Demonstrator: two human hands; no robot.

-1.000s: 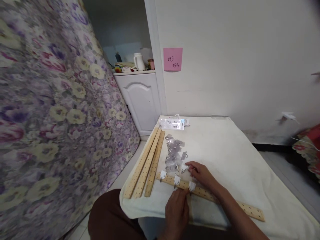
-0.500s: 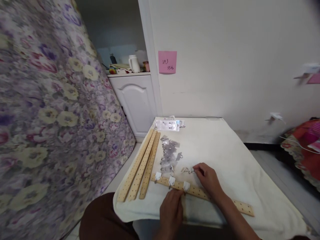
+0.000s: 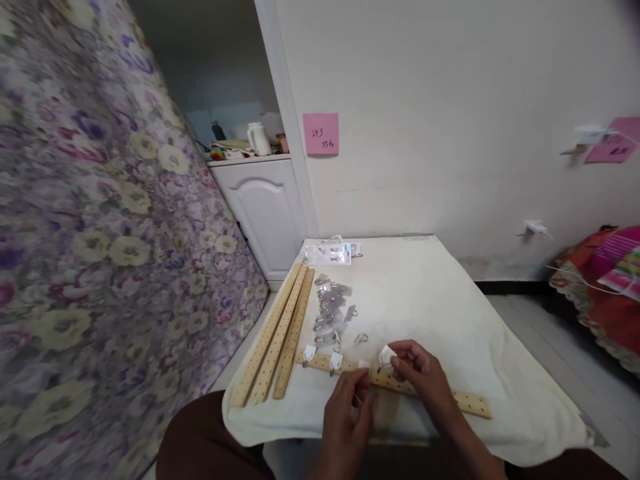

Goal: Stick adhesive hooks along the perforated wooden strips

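My right hand (image 3: 423,373) pinches a white hook (image 3: 386,356) with a flat backing and a metal loop, just above a perforated wooden strip (image 3: 425,387) lying crosswise on the table. My left hand (image 3: 347,410) is at the strip's near edge, fingers curled beside a third white hook (image 3: 363,365) that it partly covers. Whether anything is between those fingers is hidden. Two more white hooks, one at the left end (image 3: 309,353) and one beside it (image 3: 336,361), sit on the strip. A loose hook (image 3: 361,339) lies behind it.
Several hooks with clear backings (image 3: 330,307) lie in a cluster on the cloth-covered table (image 3: 425,293). Long perforated wooden strips (image 3: 277,333) rest along the left edge. Clear packaging (image 3: 327,253) is at the back. A floral curtain (image 3: 125,233) hangs at left.
My right hand has lifted a hook off the cloth and brought it over the strip. My left fingers have risen slightly beside the third hook. The camera view has turned right.
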